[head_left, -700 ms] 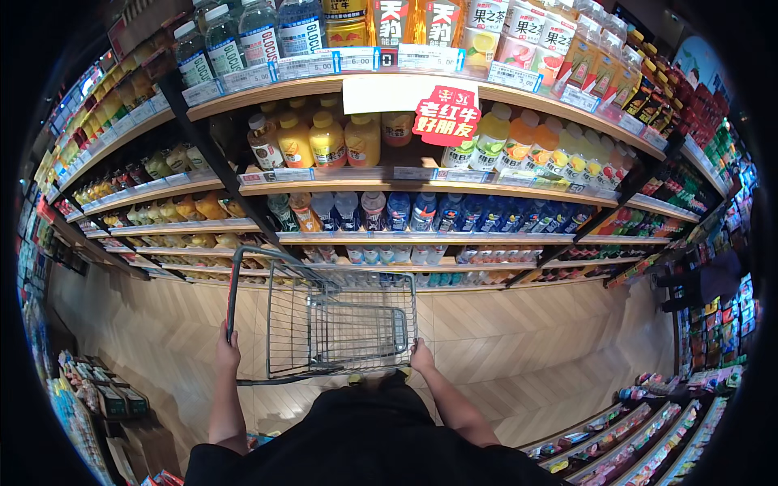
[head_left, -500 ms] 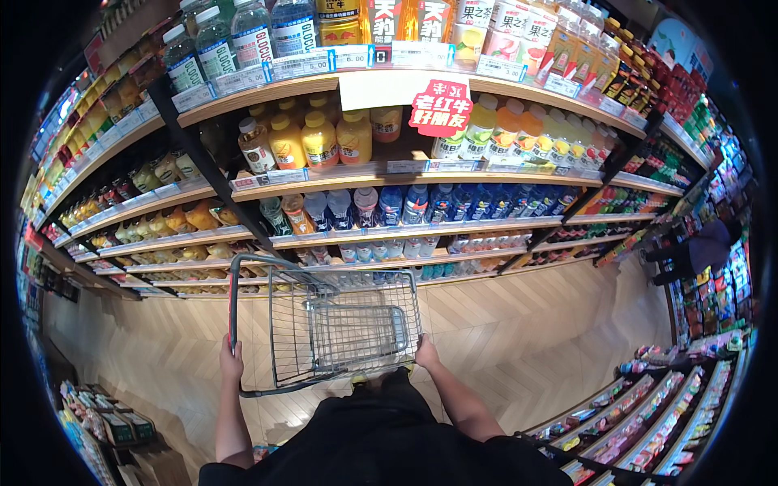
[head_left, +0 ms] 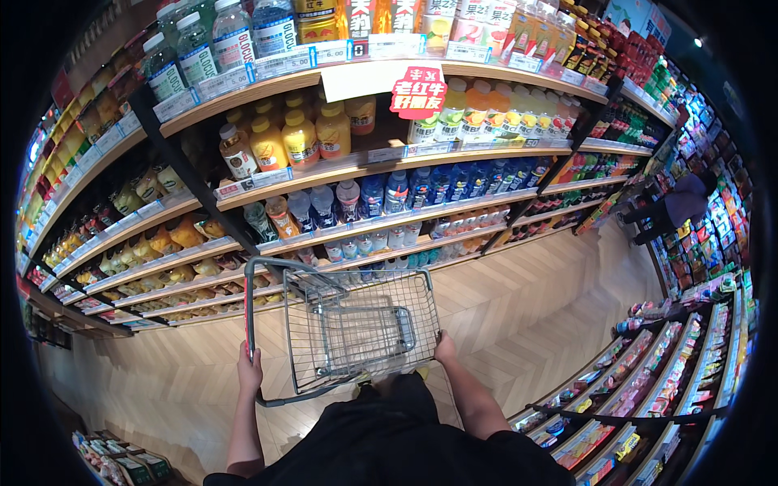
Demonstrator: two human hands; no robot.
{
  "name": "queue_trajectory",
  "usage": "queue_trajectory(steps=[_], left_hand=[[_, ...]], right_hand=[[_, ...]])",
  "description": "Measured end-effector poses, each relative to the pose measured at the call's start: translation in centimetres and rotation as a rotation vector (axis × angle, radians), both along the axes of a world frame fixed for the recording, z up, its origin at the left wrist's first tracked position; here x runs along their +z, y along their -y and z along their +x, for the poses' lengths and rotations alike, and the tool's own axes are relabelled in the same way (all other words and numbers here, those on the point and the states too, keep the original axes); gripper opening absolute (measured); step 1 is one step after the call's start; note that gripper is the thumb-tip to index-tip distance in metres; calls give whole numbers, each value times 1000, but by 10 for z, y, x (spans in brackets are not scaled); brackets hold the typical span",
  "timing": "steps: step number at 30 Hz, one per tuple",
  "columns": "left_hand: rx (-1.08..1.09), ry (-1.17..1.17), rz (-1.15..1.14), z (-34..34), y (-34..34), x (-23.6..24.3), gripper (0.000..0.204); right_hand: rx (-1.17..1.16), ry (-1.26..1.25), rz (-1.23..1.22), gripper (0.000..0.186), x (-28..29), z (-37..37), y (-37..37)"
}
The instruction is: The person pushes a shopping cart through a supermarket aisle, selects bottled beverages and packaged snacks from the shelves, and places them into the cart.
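My left hand (head_left: 250, 368) is closed on the red-and-dark handle bar of a grey wire shopping cart (head_left: 431, 301), which is in front of me just above my body. My right hand (head_left: 446, 350) is closed on the other side of the cart, at its wire rim. The cart's basket holds nothing that I can see, and the floor shows through its mesh. Beyond it stand long shelves (head_left: 365, 167) of bottled drinks in yellow, orange, blue and clear, with a red sign (head_left: 417, 91) hanging from an upper board.
A person (head_left: 681, 206) in purple and dark clothes stands by the packed wall display at right. Tiered racks of small packets (head_left: 632, 381) stand at my lower right, a low display of packaged goods (head_left: 121, 458) at lower left. Wooden herringbone floor (head_left: 535, 300) runs along the drinks shelves.
The view has turned and tilted: the drinks shelves sit further left, the other person and right-hand racks higher. The cart and both my hands have shifted right in the picture, grips unchanged.
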State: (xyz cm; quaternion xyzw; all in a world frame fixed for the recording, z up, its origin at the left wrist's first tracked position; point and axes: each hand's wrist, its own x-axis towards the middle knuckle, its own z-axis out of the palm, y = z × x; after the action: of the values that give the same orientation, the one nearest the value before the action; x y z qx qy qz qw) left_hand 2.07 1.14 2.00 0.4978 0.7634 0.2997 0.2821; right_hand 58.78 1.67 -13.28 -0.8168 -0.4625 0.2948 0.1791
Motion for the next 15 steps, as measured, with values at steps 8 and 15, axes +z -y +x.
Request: queue_trajectory(steps=[8,15], left_hand=[[-41,375,-172,51,-12,-1,18],[-186,572,-284,115,-19,-6,24]], right_hand=[[37,370,226,65,56,-10,8],[473,-386,-31,73,150,-142,5]])
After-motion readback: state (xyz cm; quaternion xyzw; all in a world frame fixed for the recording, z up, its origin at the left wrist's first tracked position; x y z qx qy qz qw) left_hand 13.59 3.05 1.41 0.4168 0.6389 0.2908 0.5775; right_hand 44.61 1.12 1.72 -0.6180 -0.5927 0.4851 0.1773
